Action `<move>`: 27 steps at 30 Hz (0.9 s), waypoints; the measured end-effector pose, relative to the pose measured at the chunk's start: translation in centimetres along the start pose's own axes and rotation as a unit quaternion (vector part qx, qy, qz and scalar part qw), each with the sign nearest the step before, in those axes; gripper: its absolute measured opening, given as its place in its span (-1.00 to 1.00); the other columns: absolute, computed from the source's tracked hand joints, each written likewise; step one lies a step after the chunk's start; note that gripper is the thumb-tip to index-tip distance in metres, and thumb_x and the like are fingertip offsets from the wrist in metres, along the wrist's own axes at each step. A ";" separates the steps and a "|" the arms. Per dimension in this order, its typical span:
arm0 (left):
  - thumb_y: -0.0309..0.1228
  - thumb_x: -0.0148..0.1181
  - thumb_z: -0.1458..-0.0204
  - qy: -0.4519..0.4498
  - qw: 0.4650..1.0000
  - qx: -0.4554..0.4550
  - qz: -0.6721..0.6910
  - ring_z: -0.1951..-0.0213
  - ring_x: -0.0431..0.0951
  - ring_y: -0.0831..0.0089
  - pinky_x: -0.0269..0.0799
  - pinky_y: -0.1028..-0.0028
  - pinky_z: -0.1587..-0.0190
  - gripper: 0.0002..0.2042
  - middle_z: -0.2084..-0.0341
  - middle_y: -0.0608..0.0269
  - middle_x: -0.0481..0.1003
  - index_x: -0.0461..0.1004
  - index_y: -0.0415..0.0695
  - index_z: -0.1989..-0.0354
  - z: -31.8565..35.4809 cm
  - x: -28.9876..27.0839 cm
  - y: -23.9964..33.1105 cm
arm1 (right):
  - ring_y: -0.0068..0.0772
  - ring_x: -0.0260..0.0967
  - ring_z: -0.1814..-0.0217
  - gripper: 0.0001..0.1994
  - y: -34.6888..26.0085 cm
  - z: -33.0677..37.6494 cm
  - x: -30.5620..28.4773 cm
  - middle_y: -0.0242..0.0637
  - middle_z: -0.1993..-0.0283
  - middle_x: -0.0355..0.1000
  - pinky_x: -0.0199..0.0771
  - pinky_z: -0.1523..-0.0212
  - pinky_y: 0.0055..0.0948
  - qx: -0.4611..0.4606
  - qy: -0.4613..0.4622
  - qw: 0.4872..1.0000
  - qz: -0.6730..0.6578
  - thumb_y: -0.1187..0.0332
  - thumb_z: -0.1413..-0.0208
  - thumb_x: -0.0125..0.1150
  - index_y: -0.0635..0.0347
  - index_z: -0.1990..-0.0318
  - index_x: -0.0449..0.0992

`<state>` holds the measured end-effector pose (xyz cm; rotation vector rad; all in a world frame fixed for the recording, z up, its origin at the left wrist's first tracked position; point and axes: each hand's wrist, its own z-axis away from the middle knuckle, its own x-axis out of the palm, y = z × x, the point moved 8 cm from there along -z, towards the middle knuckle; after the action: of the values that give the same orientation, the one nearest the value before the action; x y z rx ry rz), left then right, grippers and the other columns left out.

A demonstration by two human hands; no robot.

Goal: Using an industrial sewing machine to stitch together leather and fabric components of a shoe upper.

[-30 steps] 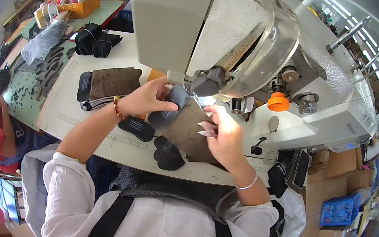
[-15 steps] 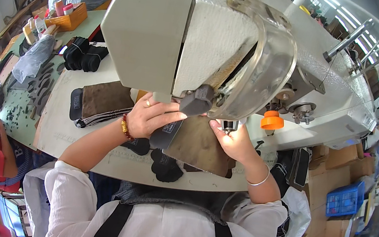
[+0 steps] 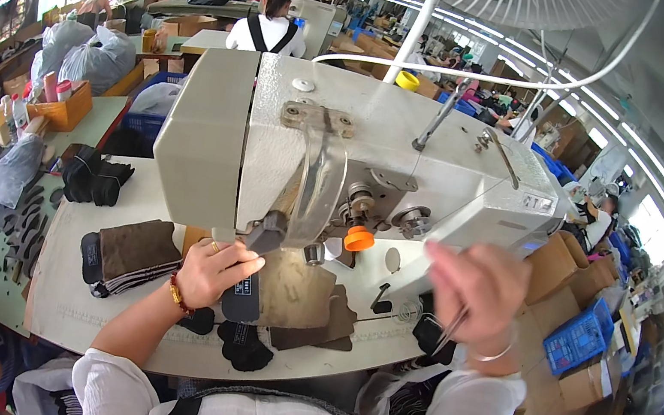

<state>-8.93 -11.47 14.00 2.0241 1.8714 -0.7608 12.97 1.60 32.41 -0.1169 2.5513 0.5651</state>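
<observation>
My left hand (image 3: pixel 208 275) is closed at the top edge of a dark grey rounded piece (image 3: pixel 241 301) with pale print, beside the sewing machine's (image 3: pixel 290 140) needle area. A brown fabric panel (image 3: pixel 294 293) lies against this piece, its upper end beneath the machine head. Off to the right, my right hand (image 3: pixel 481 294) is raised and smeared by motion. Slim metal tweezers (image 3: pixel 453 327) point down from its closed fingers. More brown panels (image 3: pixel 338 320) lie under the first one, to its right.
Left of the machine lies a stack of brown panels (image 3: pixel 139 249). Dark bundles (image 3: pixel 96 177) sit behind it, and dark rounded pieces (image 3: pixel 245 347) lie at the front edge. An orange knob (image 3: pixel 358 239) juts from the machine. A blue crate (image 3: pixel 579 338) and cartons stand at the right.
My right hand has left the brown panel and moved right, now with tweezers in it. My left hand stays at the grey piece. The view has tilted up, showing more of the room.
</observation>
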 end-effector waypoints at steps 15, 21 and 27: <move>-0.48 0.26 0.09 0.020 1.000 0.012 0.009 0.11 0.70 0.21 0.69 0.34 0.14 -0.72 0.14 0.17 0.63 0.62 -0.16 0.14 1.3 0.4 0.0 | -0.31 0.39 0.51 -0.74 2.8 -7.9 1.4 -0.41 0.37 0.38 0.31 0.54 -0.32 -0.078 -0.108 0.983 0.123 0.52 0.25 0.39 0.04 0.38 0.45; -0.48 0.30 0.10 0.013 1.000 0.014 -0.007 0.13 0.70 0.23 0.69 0.37 0.16 -0.75 0.17 0.19 0.63 0.62 -0.17 0.18 0.9 0.1 0.3 | -0.41 0.39 0.52 -0.60 3.0 -6.8 1.1 -0.32 0.42 0.33 0.31 0.53 -0.42 -0.057 -0.060 0.977 0.197 0.71 0.31 0.36 0.16 0.21 0.58; -0.46 0.29 0.25 0.026 1.000 0.010 0.003 0.25 0.66 0.19 0.64 0.34 0.27 -0.68 0.26 0.18 0.61 0.65 -0.22 0.22 0.7 0.6 0.3 | -0.29 0.41 0.52 -0.61 0.8 4.3 0.9 -0.30 0.39 0.48 0.35 0.57 -0.27 0.101 -0.095 0.989 0.051 0.14 0.02 0.60 0.10 0.10 0.64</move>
<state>-8.75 -11.37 13.10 2.0800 1.8911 -0.7354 14.05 4.19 28.88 0.1348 2.4197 0.3360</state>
